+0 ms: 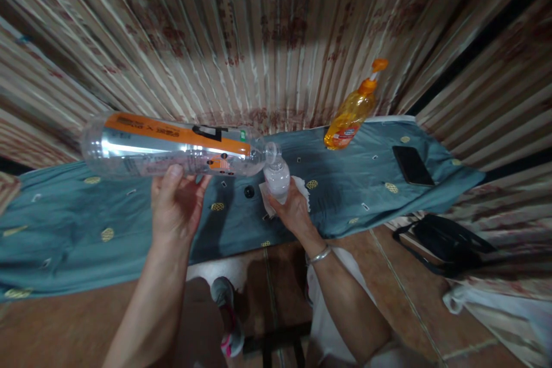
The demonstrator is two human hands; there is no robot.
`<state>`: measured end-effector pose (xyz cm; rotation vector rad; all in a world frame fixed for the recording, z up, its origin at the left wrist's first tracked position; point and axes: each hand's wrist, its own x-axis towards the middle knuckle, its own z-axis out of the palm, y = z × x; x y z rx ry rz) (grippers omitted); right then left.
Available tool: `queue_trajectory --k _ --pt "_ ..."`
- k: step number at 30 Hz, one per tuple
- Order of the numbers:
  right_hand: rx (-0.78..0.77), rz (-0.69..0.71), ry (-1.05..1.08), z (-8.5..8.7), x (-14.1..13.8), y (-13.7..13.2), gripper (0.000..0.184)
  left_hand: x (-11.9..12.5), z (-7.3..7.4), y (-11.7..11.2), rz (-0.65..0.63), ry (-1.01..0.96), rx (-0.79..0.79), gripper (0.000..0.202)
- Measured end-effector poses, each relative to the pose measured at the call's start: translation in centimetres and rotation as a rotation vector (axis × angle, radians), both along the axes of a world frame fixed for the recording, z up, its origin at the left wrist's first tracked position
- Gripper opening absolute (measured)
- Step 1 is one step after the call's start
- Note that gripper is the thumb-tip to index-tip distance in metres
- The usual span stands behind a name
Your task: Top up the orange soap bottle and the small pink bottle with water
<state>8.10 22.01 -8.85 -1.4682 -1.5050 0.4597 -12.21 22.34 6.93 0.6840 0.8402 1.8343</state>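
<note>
My left hand (179,201) is wrapped round a large clear plastic bottle (146,161) with an orange and silver label. The bottle lies almost level in the air, its open neck pointing right. That neck is at the mouth of a small clear bottle (278,177), which my right hand (293,207) grips from the right. Whitish contents show inside the small bottle. Beneath it, a white paper tissue (305,188) is spread on the cloth, partly hidden by my right hand. A round black cap (249,191) rests on the cloth between my hands.
A teal patterned cloth (336,201) covers the table. Toward the back right stands an orange pump bottle (349,118) with yellow liquid. A dark phone (413,165) lies at the right. Pleated curtains (267,29) hang behind. A black bag (448,241) is below the table's right side.
</note>
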Motion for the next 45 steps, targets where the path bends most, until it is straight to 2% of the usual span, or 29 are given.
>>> queue_trajectory --k 5,11,27,35,45 --pt "0.000 -0.003 -0.003 0.26 -0.09 -0.04 0.071 0.07 0.23 -0.06 -0.019 -0.003 0.003 0.048" --pt "0.002 0.024 0.014 0.50 0.06 -0.12 0.066 0.05 0.09 -0.01 0.015 -0.015 -0.019 0.050" --pt "0.001 -0.006 -0.017 -0.06 -0.01 -0.02 0.072 -0.29 -0.16 -0.04 0.054 0.039 -0.049 0.046" --pt "0.011 -0.001 -0.020 -0.15 0.04 -0.01 0.070 -0.29 -0.16 -0.03 0.023 0.022 0.001 0.049" --pt "0.006 0.016 -0.019 0.12 0.12 -0.05 0.068 -0.56 0.04 -0.25 -0.024 0.073 -0.009 0.040"
